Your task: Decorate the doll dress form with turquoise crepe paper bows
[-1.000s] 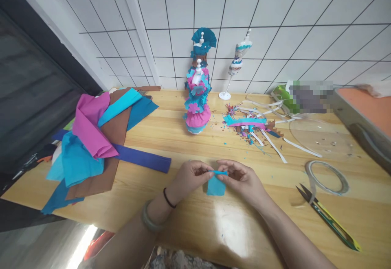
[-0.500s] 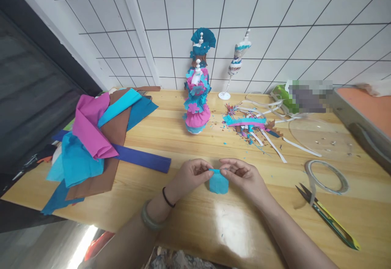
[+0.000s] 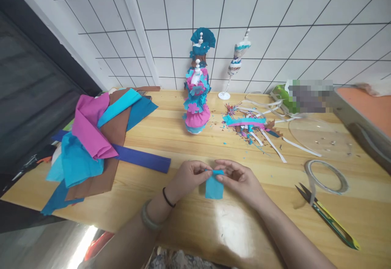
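Both hands work over the near middle of the bench [image 3: 180,143], thumbs and fingertips pinched narrow. The left hand [image 3: 194,175] holds the left end of the top edge of a light blue paper piece [image 3: 214,189]; the right hand [image 3: 241,177] pinches the right end. That top edge is bunched into a thin band, and the lower part hangs toward the near side.

To the left, a purple strip [image 3: 146,158] ends just beside the left hand, reaching out of a pile with a pink sheet [image 3: 91,122] and a brown sheet [image 3: 114,126]. Bare wood runs from the hands to the near edge, and beyond them to the pink-skirted figure [image 3: 197,118]. Paper scraps [image 3: 247,121] spread far right of it, near a white stand [image 3: 224,95]. On the right, a tape roll [image 3: 344,185] and snips [image 3: 330,223] lie apart from the right forearm, with bench surface between.
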The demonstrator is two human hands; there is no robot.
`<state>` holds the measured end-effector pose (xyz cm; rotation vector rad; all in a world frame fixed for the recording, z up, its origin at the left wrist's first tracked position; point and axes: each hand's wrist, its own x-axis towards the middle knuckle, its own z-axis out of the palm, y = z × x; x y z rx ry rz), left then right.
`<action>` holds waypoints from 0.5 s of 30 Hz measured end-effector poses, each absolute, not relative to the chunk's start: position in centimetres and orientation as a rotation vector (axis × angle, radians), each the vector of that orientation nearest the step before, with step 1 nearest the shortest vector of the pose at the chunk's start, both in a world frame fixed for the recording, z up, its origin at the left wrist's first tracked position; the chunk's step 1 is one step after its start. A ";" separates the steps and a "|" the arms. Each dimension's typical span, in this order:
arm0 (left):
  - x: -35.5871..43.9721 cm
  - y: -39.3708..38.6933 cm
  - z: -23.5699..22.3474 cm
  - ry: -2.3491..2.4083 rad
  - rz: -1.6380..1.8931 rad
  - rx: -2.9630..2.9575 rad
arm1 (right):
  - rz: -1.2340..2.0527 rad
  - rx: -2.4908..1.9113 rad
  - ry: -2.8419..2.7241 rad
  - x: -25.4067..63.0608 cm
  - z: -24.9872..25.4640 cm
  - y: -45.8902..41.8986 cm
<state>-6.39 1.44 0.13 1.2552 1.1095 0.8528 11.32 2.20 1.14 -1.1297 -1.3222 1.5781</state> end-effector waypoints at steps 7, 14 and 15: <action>-6.4 1.4 0.4 1.124 0.840 1.286 | 1.565 -1.175 -1.311 11.4 0.9 2.3; -6.6 1.5 0.3 1.119 0.853 1.262 | 1.675 -1.207 -1.276 12.3 1.5 2.7; -6.6 1.5 0.2 1.111 0.852 1.259 | 1.673 -1.207 -1.283 12.3 1.5 2.7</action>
